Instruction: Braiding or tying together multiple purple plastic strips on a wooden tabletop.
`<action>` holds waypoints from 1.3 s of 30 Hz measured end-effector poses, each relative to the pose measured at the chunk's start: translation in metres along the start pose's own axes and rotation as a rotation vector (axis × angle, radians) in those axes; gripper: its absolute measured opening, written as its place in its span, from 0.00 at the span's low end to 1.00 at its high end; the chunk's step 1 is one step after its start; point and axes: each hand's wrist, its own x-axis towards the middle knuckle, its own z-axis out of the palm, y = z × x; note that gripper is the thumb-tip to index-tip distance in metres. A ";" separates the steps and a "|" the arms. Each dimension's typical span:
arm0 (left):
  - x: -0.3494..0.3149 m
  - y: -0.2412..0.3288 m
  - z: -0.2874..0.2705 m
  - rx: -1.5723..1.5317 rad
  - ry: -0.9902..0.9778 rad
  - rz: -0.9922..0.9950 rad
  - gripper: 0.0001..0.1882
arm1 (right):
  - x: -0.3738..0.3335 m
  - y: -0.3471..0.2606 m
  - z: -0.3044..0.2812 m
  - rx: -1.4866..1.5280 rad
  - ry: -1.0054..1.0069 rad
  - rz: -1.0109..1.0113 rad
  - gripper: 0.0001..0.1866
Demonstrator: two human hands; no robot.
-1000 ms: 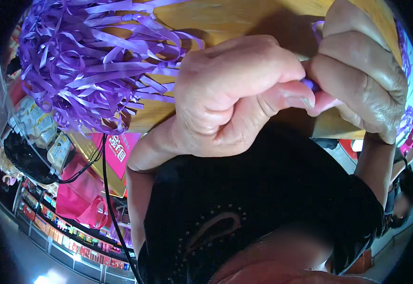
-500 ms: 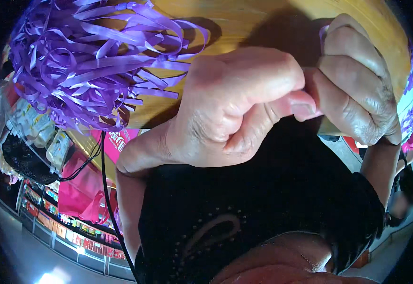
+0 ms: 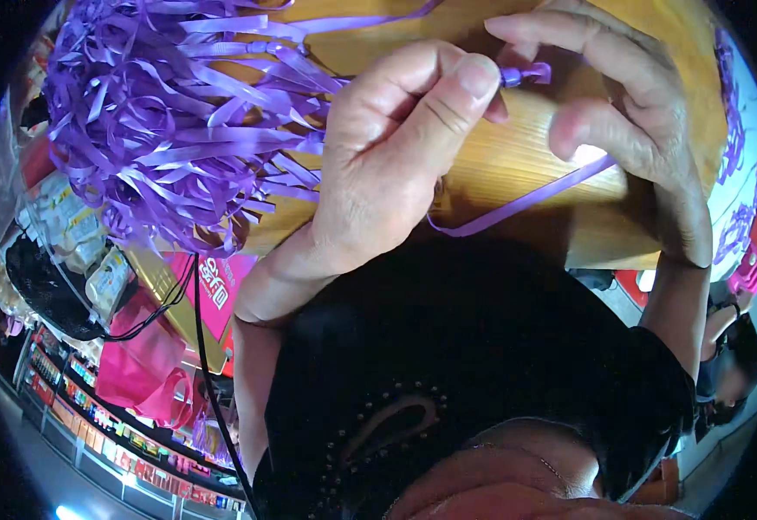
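Observation:
Between its thumb and fingertips, my left hand (image 3: pixel 396 147) pinches a purple ribbon whose small knot (image 3: pixel 512 78) and short loop stick out past the thumb. My right hand (image 3: pixel 630 95) is just to the right of the knot, thumb and index finger spread apart and not touching it. A long ribbon strand (image 3: pixel 517 206) hangs below my left hand and curves up to the right hand's thumb side; whether other fingers touch it is hidden. To the left, a heap of purple looped ribbons (image 3: pixel 170 121) covers part of the wooden table (image 3: pixel 526 139).
A black cable (image 3: pixel 201 347) hangs at the table's near left side, by a pink bag (image 3: pixel 144 355) and a black mesh pouch (image 3: pixel 49 286). Shelves of small goods (image 3: pixel 127 433) stand lower left. More purple ribbons (image 3: pixel 734 234) lie on a white surface at right, near another person (image 3: pixel 729 364).
My two hands were close together, fingers curled and meeting. Now they are apart: the left has turned and shows the knot, the right has opened its fingers.

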 end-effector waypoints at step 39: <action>-0.024 0.004 0.018 0.959 0.169 0.913 0.07 | -0.017 -0.073 -0.006 -0.352 -0.020 -0.080 0.08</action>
